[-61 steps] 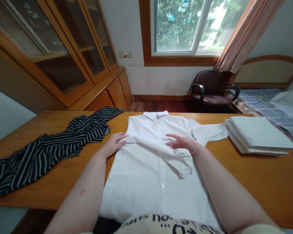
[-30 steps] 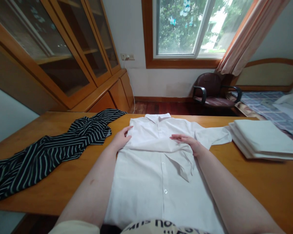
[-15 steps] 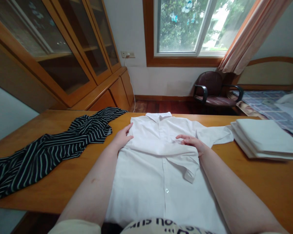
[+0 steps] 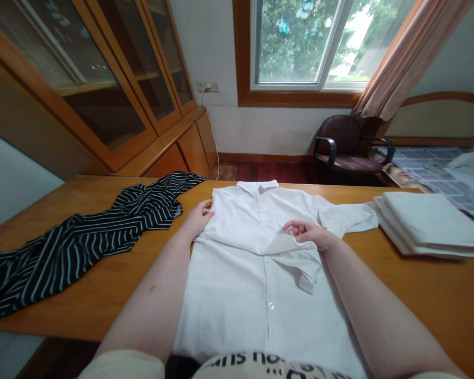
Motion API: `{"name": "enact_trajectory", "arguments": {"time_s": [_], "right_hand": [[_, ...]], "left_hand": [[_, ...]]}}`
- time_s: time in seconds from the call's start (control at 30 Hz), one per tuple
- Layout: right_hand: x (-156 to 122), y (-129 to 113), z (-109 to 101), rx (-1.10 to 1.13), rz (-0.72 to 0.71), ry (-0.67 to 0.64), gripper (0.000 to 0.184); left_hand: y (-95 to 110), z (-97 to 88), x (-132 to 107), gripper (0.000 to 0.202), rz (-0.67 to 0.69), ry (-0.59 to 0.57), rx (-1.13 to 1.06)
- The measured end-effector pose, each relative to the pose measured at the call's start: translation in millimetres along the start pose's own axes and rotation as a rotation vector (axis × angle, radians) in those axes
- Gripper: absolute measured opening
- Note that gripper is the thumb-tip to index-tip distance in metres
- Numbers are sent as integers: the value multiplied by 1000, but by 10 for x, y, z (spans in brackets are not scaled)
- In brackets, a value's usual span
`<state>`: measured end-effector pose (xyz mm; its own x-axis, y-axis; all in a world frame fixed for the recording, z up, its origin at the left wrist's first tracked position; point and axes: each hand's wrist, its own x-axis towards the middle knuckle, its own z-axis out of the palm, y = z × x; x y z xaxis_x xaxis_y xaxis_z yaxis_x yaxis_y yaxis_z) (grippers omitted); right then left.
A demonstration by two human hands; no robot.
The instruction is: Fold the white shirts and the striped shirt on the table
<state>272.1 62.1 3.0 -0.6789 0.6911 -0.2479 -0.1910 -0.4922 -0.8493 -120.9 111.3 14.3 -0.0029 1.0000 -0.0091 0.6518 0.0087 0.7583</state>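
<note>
A white button-up shirt [image 4: 229, 295] lies front up, its collar toward the far edge of the table. One sleeve is folded inward across the chest, its cuff over the button line's right side. The other sleeve stretches out to the right. My left hand [image 4: 199, 217] rests at the shirt's left edge near the shoulder, fingers loosely bent and apart from the thumb. Over the folded sleeve is my right hand [image 4: 308, 233], fingers slightly curled and pointing left, with nothing visibly gripped.
A black-and-white striped garment [image 4: 82, 245] lies crumpled on the wooden table [image 4: 142, 279] at left. To the right sits a stack of folded white cloth [image 4: 434, 221], near the outstretched sleeve. Beyond the table are an office chair [image 4: 345, 142], a bed [image 4: 426, 163] and a glass-door cabinet [image 4: 150, 105].
My right hand has shifted slightly left and its fingers are more curled. The left hand has drawn slightly outward, to the shirt's edge. The folded sleeve's creases have changed a little.
</note>
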Motion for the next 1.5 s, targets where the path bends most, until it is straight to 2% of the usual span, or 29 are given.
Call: {"name": "enact_trajectory", "arguments": {"time_s": [0.1,0.3,0.47,0.57,0.7,0.93,1.03,1.2,1.27,1.33,1.4,1.5], "right_hand": [[15,-6,25,-2,-25,104,39],[6,-64,62,101,-131,282,37],[27,-63,38,132,-105,385,33],[50,-39,34,73,-80,408,31],[62,-19,27,8,-121,407,31],[36,-3,26,-95,-107,281,51],[-49,-75,96,-156,-49,223,55],[-371,-328,272,-639,123,209,51],[-509,-386,312,-823,163,251,49],[-629,-381,321,-964,217,365,43],[-733,-319,310,-1019,293,453,36],[-871,-167,291,-869,319,427,30]], "left_hand": [[14,5,-5,51,-11,13,-3],[-7,29,15,39,-26,96,15],[-1,24,20,21,-8,114,88],[16,14,18,20,9,88,133],[16,10,19,30,87,36,232],[-35,29,44,37,152,-15,301],[-59,49,63,39,149,-26,312],[-61,70,68,42,135,-24,324],[-52,72,60,42,133,-19,328],[-49,75,56,42,128,-20,330],[-55,79,58,42,132,-24,330],[-73,87,65,41,143,-18,345]]}}
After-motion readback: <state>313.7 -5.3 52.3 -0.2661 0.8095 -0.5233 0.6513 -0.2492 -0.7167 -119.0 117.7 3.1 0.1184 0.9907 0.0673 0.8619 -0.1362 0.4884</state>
